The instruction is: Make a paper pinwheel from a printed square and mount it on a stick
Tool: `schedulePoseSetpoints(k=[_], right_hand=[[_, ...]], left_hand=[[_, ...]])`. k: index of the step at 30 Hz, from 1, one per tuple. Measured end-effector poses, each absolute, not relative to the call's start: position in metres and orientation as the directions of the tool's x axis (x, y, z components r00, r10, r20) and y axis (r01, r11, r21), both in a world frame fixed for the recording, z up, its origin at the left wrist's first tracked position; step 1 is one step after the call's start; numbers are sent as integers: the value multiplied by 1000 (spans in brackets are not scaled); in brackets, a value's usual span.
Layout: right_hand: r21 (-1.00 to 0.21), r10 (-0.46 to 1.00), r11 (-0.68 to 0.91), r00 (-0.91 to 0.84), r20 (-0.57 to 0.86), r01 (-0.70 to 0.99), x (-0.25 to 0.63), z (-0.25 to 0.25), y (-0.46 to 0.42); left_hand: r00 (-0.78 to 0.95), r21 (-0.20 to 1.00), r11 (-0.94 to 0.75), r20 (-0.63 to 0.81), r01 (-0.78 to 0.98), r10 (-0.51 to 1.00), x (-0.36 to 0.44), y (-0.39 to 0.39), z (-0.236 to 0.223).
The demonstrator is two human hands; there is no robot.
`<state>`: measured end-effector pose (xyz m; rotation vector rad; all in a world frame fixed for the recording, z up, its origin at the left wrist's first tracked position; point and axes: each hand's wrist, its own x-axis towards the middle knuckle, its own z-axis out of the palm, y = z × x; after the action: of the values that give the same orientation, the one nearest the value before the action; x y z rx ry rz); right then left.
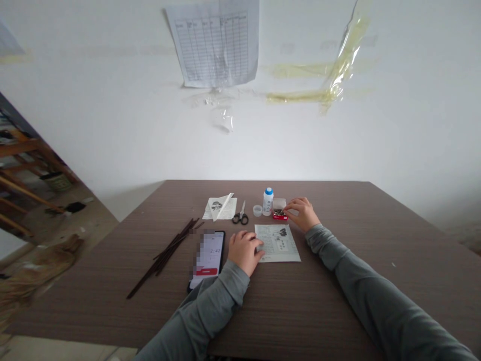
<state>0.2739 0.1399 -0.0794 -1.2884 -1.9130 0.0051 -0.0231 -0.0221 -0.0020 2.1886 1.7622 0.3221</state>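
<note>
My left hand (246, 250) lies over the left edge of a square printed sheet of paper (280, 245), its fingers loosely bent and apart. At a small red box (280, 216), my right hand (303, 214) reaches in from the right with its fingertips at the rim. Small shiny metal pieces, which look like pushpins, fill the box; its pale lid stands up behind. Nothing shows between my right fingers, though their tips are small in view. Left of the box stand a white bottle with a blue cap (268, 202) and a small clear cup (257, 210).
Black-handled scissors (240, 215) lie beside a folded printed paper (220, 206). A phone (206, 258) rests left of my left forearm. Several thin dark brown sticks (165, 253) lie farther left on the brown table (338, 321). A white wall (131, 125) rises behind the table.
</note>
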Motion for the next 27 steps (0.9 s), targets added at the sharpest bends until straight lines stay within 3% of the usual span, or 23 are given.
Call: schedulePoseSetpoints(k=[19,27], right_hand=[[-382,757,463,-133,640,799,271,-87,143],[-318,704,575,-259,661,754,284,-70,112]], left_hand=[[231,396,-217,11,892,973,-23,-18,-8],[293,410,-240,-72,880,953,-23,-16,-6]])
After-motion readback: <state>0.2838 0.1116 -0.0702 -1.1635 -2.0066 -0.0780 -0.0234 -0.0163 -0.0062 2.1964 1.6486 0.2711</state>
